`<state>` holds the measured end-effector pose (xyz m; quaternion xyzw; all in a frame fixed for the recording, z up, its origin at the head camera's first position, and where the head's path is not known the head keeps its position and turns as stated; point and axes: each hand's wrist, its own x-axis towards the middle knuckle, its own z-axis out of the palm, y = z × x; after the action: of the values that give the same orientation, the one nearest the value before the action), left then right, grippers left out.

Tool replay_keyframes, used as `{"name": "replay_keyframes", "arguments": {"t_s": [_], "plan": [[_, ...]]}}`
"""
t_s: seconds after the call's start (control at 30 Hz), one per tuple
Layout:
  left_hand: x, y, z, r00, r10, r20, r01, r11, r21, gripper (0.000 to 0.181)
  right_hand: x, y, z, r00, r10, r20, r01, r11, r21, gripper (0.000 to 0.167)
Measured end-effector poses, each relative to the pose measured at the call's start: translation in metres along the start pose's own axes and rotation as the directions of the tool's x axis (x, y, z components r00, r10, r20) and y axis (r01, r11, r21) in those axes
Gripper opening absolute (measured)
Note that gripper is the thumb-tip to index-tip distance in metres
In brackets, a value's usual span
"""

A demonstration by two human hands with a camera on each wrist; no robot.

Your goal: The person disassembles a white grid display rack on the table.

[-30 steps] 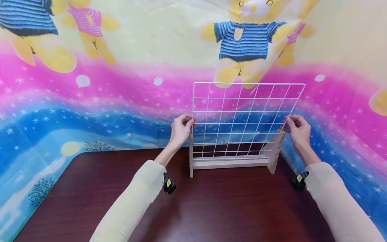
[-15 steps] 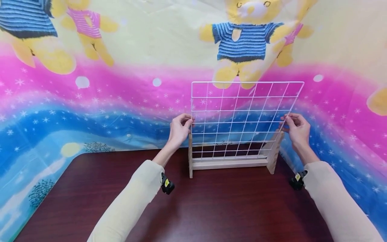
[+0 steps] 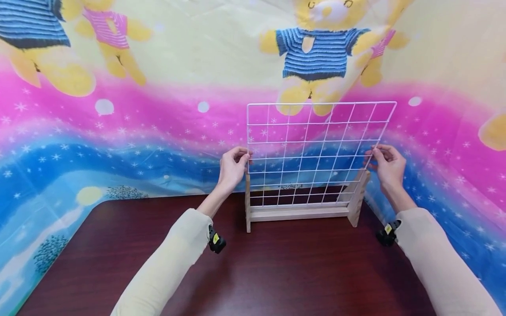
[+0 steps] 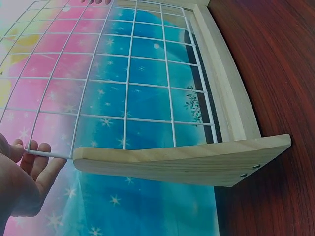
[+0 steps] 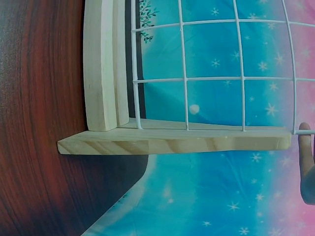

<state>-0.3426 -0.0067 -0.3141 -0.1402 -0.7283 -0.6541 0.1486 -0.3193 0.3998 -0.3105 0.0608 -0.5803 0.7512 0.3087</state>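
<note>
A white wire grid panel point(image 3: 322, 103) stands upright between the two end boards of a pale wooden stand point(image 3: 300, 214). My left hand point(image 3: 232, 169) pinches the grid's left side wire just above the left end board point(image 4: 172, 161). On the opposite side, my right hand point(image 3: 390, 169) pinches the right side wire above the right end board point(image 5: 182, 143). The grid's lowest wire runs slightly above and behind the stand's front rail. Most of the right hand is cut off in the right wrist view, where only a finger and part of the palm show.
The stand rests on a dark reddish-brown table point(image 3: 284, 267), toward its back right. Behind and to the right hangs a printed cloth point(image 3: 178, 114) with bears and snowflakes. Each cream sleeve point(image 3: 166, 259) has a small black camera point(image 3: 216, 240) at the cuff.
Both hands have risen slightly with the grid, its top and bottom wires now a little higher against the stand. The stand has stayed on the same spot. Both hands keep their grip.
</note>
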Motion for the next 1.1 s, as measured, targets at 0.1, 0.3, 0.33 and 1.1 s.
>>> {"name": "replay_keyframes", "arguments": {"t_s": [0.1, 0.3, 0.33, 1.1], "plan": [[0.0, 0.001, 0.0, 1.0, 0.004, -0.002, -0.004, 1.0, -0.01, 0.015, 0.0, -0.002, 0.001, 1.0, -0.007, -0.012, 0.006, 1.0, -0.027, 0.02], [0.001, 0.002, 0.0, 1.0, 0.017, -0.007, -0.017, 0.999, -0.029, 0.015, 0.001, -0.005, 0.003, 1.0, 0.006, -0.024, -0.007, 0.999, -0.046, 0.018], [0.002, 0.002, 0.0, 1.0, 0.021, -0.007, -0.021, 0.999, -0.033, 0.015, 0.001, -0.005, 0.004, 1.0, 0.01, -0.027, -0.011, 0.999, -0.047, 0.019], [0.007, 0.013, -0.001, 0.998, 0.045, -0.041, -0.046, 0.998, -0.036, 0.016, 0.007, -0.012, 0.012, 0.998, 0.047, -0.041, -0.05, 0.997, -0.065, 0.019]]}}
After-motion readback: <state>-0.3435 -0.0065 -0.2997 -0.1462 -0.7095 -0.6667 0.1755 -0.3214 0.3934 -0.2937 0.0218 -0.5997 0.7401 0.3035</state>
